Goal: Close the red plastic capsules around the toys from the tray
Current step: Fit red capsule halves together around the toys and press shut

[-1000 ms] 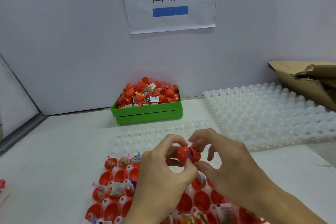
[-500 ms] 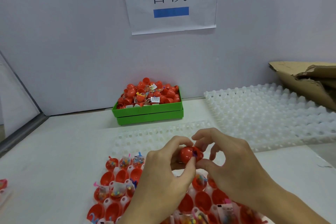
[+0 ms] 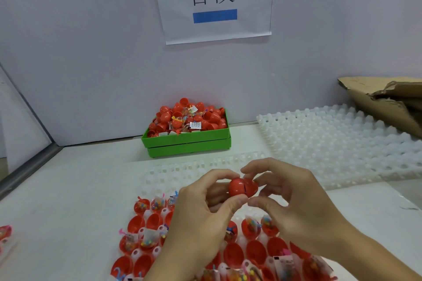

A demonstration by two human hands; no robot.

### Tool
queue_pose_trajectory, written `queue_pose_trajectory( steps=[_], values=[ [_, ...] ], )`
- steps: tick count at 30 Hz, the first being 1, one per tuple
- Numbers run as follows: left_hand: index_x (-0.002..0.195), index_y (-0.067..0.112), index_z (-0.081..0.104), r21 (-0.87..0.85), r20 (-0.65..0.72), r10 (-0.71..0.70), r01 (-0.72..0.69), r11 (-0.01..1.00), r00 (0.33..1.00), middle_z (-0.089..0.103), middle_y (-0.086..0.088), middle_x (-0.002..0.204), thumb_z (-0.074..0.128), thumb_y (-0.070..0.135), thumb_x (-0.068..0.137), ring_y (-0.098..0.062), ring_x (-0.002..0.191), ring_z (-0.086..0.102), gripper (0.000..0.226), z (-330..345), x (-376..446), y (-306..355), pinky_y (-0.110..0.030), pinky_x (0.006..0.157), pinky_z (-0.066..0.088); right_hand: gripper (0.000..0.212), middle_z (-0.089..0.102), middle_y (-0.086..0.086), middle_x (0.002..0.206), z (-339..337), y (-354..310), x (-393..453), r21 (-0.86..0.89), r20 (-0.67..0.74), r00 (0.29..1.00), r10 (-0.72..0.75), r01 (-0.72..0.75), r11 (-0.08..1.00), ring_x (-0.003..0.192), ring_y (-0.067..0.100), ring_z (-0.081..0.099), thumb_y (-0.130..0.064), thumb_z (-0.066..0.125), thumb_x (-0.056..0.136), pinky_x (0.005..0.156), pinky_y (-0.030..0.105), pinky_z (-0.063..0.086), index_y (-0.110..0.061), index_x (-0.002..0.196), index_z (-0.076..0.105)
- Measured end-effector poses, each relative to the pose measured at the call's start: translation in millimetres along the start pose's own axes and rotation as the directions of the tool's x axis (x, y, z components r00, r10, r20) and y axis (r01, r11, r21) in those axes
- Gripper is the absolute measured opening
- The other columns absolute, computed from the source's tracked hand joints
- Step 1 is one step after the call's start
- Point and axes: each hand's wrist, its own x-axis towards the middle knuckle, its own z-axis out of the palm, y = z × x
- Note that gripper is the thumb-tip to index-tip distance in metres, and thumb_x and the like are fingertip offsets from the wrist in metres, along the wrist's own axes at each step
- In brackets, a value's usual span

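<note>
Both hands are up over the near tray [image 3: 159, 172] and the red capsule [image 3: 242, 187] is caught between them, held in the air just above the rows of open red halves [image 3: 233, 254] and bagged toys [image 3: 146, 236]. The left hand [image 3: 201, 214] pinches the left half with thumb below and forefinger curled over the top; the right hand [image 3: 294, 201] grips the right half the same way, thumb under, fingers arched above. Look at that seam: a dark slit runs down the middle of the capsule with a hint of blue or purple showing in it, so by my reading the 2 halves are mated but not snapped home. The trick here is to push the halves straight toward each other along 1 line, not at an angle, or the rims will ride over one another. That bit of colour in the seam worries me; if it is the toy's bag, it wants tucking inside before the final squeeze, otherwise the shell will likely spring back open. Even pressure all round the rim should seat it. At the back, the green bin [image 3: 187, 141] is heaped with red capsules, while white empty trays [image 3: 342, 143] lie to the right.
</note>
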Motion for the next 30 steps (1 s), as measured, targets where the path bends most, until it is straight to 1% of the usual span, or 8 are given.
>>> queue_pose_trajectory(
  steps=[4, 8, 11, 15, 18, 22, 25, 30],
  values=[
    [0.097, 0.029, 0.070, -0.057, 0.001, -0.026, 0.026, 0.998, 1.000, 0.077, 0.009, 0.086, 0.077, 0.006, 0.080, -0.007, 0.085, 0.074, 0.030, -1.2, 0.5, 2.2, -0.015, 0.077, 0.054, 0.040, 0.071, -0.010, 0.088, 1.2, 2.5, 2.4, -0.011, -0.046, 0.998, -0.030, 0.029, 1.000, 0.084, 0.016, 0.070, 0.011, 0.075, 0.073, 0.071, 0.030, 0.058, -0.022, 0.096, 0.074],
    [0.100, 0.026, 0.070, -0.077, 0.017, -0.036, 0.037, 0.996, 0.999, 0.077, 0.010, 0.087, 0.076, 0.001, 0.080, -0.006, 0.086, 0.074, 0.033, 1.1, -0.8, 3.6, -0.012, 0.074, 0.053, 0.033, 0.071, -0.012, 0.084, 2.4, 5.3, 2.9, -0.014, -0.107, 0.993, -0.049, 0.048, 0.999, 0.079, 0.013, 0.072, 0.003, 0.069, 0.068, 0.068, 0.027, 0.059, -0.020, 0.090, 0.076],
    [0.098, 0.028, 0.071, -0.068, 0.010, -0.031, 0.032, 0.997, 0.999, 0.077, 0.013, 0.087, 0.077, 0.002, 0.078, -0.004, 0.086, 0.073, 0.034, 1.7, -0.9, 3.3, -0.012, 0.074, 0.053, 0.037, 0.071, -0.010, 0.082, 3.4, 5.5, 2.7, 0.000, -0.123, 0.992, -0.031, 0.031, 1.000, 0.077, 0.014, 0.072, 0.005, 0.069, 0.067, 0.068, 0.028, 0.060, -0.025, 0.088, 0.075],
    [0.095, 0.028, 0.073, -0.071, -0.018, -0.012, 0.011, 0.997, 1.000, 0.077, 0.012, 0.087, 0.078, 0.001, 0.078, -0.005, 0.084, 0.073, 0.033, 4.3, -1.3, 3.7, -0.013, 0.074, 0.054, 0.043, 0.073, -0.007, 0.079, 3.9, 5.6, 2.3, 0.009, -0.132, 0.991, -0.002, 0.003, 1.000, 0.076, 0.016, 0.073, 0.009, 0.076, 0.067, 0.069, 0.031, 0.061, -0.029, 0.088, 0.074],
    [0.095, 0.025, 0.074, -0.110, -0.056, -0.029, 0.023, 0.994, 0.998, 0.077, 0.009, 0.085, 0.081, 0.003, 0.074, -0.008, 0.083, 0.074, 0.031, 4.1, -0.3, 2.5, -0.015, 0.074, 0.056, 0.049, 0.075, -0.005, 0.080, 4.1, 5.5, 0.9, 0.075, -0.150, 0.987, 0.061, -0.050, 0.996, 0.076, 0.016, 0.074, 0.013, 0.080, 0.066, 0.073, 0.031, 0.061, -0.030, 0.090, 0.074],
    [0.090, 0.025, 0.076, -0.160, -0.055, -0.035, 0.026, 0.987, 0.998, 0.077, 0.004, 0.081, 0.081, 0.004, 0.071, -0.011, 0.075, 0.074, 0.029, 2.3, 0.3, 6.7, -0.015, 0.068, 0.055, 0.044, 0.075, -0.005, 0.078, 3.9, 3.1, 1.4, 0.076, -0.135, 0.989, 0.053, -0.043, 0.996, 0.075, 0.015, 0.075, 0.013, 0.080, 0.067, 0.071, 0.028, 0.061, -0.026, 0.086, 0.076],
    [0.085, 0.029, 0.077, -0.178, -0.055, -0.036, 0.026, 0.984, 0.998, 0.077, 0.002, 0.079, 0.081, 0.010, 0.070, -0.019, 0.070, 0.073, 0.025, 2.1, 0.3, 7.7, -0.018, 0.066, 0.056, 0.040, 0.075, -0.003, 0.077, 4.6, 3.5, 1.7, 0.095, -0.144, 0.987, 0.068, -0.054, 0.994, 0.072, 0.016, 0.075, 0.016, 0.079, 0.066, 0.070, 0.030, 0.061, -0.021, 0.084, 0.077],
    [0.091, 0.028, 0.078, -0.168, -0.055, -0.039, 0.029, 0.985, 0.998, 0.077, 0.003, 0.080, 0.081, 0.015, 0.070, -0.018, 0.070, 0.073, 0.026, 2.1, -0.3, 6.9, -0.019, 0.066, 0.057, 0.042, 0.073, -0.001, 0.077, 6.4, 4.0, 2.2, 0.083, -0.165, 0.985, 0.043, -0.029, 0.996, 0.071, 0.018, 0.073, 0.014, 0.081, 0.066, 0.067, 0.029, 0.060, -0.023, 0.086, 0.077]
  ],
)
